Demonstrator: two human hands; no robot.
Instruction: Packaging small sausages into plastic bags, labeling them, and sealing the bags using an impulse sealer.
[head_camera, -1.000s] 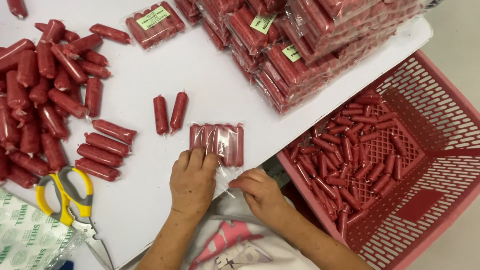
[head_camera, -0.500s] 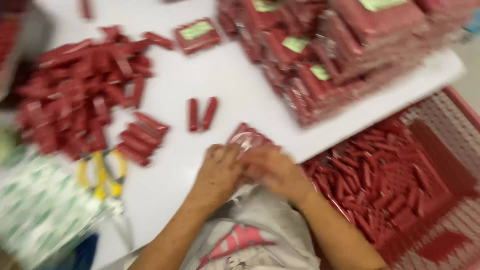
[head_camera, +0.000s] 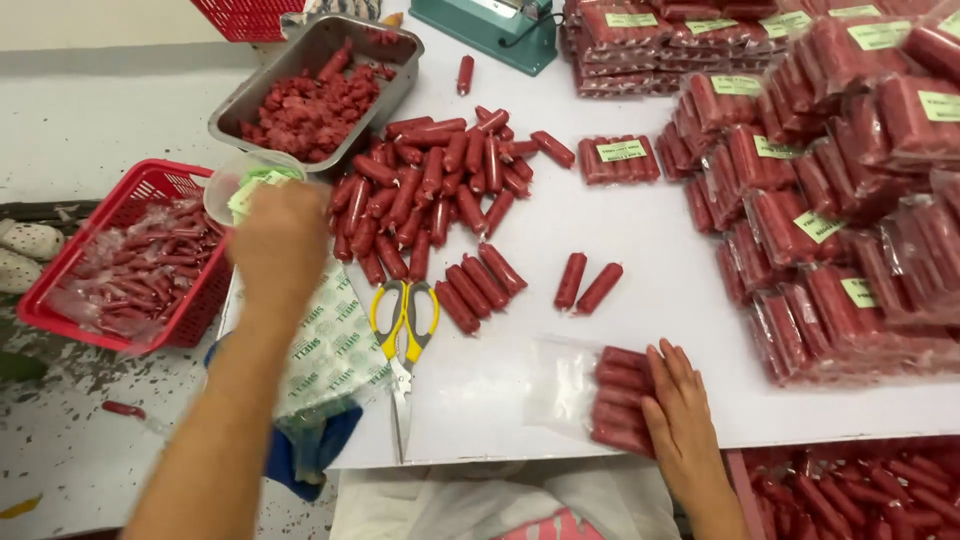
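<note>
My right hand (head_camera: 682, 415) lies flat, fingers apart, on the right end of a clear bag of red sausages (head_camera: 615, 398) near the white table's front edge. The bag's empty open end points left. My left hand (head_camera: 275, 240) is blurred. It reaches out over a small clear tub of green-and-white labels (head_camera: 228, 192) at the table's left edge. The blur hides whether its fingers hold anything. Two loose sausages (head_camera: 586, 282) lie just beyond the bag.
Yellow-handled scissors (head_camera: 405, 312) lie beside a stack of printed bags (head_camera: 330, 345). A pile of loose sausages (head_camera: 440, 170), a metal tray (head_camera: 255, 95), a teal sealer (head_camera: 490, 25) and stacked packs (head_camera: 830, 200) fill the back and right. Red baskets (head_camera: 135, 185) (head_camera: 850, 490) sit at both sides.
Both hands were working the bag's opening. Now the bag lies turned sideways under my right hand, my left hand has swung out left to the tub, and my view has shifted left.
</note>
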